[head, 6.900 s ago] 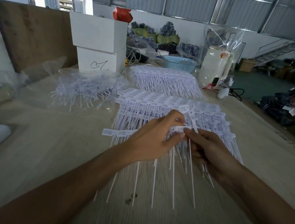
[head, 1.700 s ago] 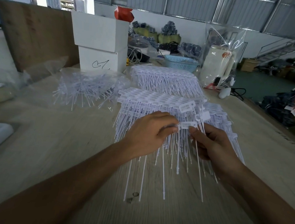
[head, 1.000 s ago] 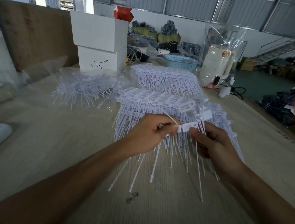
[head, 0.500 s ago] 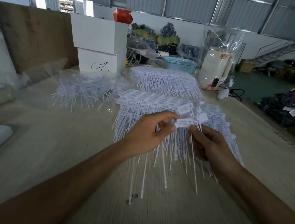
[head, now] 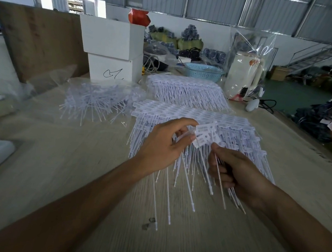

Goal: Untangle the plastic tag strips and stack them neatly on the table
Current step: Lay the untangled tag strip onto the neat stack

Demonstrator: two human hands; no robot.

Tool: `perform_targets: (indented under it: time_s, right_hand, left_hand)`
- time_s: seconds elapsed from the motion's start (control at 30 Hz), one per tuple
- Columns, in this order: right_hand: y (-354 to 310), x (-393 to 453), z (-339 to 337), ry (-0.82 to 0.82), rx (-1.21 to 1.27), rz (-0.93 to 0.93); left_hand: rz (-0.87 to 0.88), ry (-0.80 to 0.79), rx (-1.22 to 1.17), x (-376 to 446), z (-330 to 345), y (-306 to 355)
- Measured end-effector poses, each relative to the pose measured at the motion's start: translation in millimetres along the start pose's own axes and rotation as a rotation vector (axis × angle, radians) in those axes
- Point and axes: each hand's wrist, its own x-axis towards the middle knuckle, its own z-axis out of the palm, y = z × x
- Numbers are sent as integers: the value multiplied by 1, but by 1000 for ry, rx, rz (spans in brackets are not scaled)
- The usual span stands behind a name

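**Both hands on a cluster of white tag strips above the near stack**

While two bare forearms reach in over the pale wooden bench [head: 60, 177], the left hand [head: 162, 145] pinches thumb against forefinger on the flat label ends of a small cluster of tag strips [head: 205, 136], lifted just above the bench. Just beside it, the right hand [head: 235, 172] has its fingers curled round the thin tails of that cluster, which hang down and toward the viewer, their tips spread over the wood. Directly under and beyond both hands lies the near stack of tag strips [head: 231, 123], labels lined up in a row at the far edge and tails fanned toward the viewer. Behind it sits a second tidy stack [head: 186, 89]. To the left of these, a loose tangled heap of strips [head: 95, 101] lies on clear plastic wrap. Farther back stand two white boxes [head: 112, 48], one on the other, the lower one marked in black pen. A light-blue plastic basket [head: 203, 72] and a white kettle in a clear bag [head: 242, 76] stand at the bench's far end.
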Motion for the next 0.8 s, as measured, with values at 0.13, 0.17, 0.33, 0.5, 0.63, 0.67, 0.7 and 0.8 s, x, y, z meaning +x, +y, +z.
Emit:
perform_targets:
  time_s: [0.13, 0.17, 0.33, 0.5, 0.63, 0.67, 0.7, 0.8]
  right_hand:
    - [-1, 0, 0, 14, 21, -18]
    - [-1, 0, 0, 25, -1, -17]
    - [0, -1, 3, 53, -35, 22]
    - [1, -1, 3, 23, -87, 31]
    - [1, 0, 3, 12, -153, 40]
    - [1, 0, 2, 9, -171, 44]
    - [0, 0, 2, 6, -182, 48]
    - [-1, 0, 0, 10, -192, 49]
  left_hand:
    - [25, 7, 24, 0, 0, -3]
    - [29, 2, 25, 0, 0, -4]
    - [3, 1, 32, 3, -2, -7]
    - [26, 2, 70, 3, -3, -9]
    - [30, -17, 102, 3, -4, -10]
    - [34, -26, 120, 3, -4, -10]
    - [54, -31, 149, 2, -5, -10]
    - [102, -25, 244, 5, -14, -10]
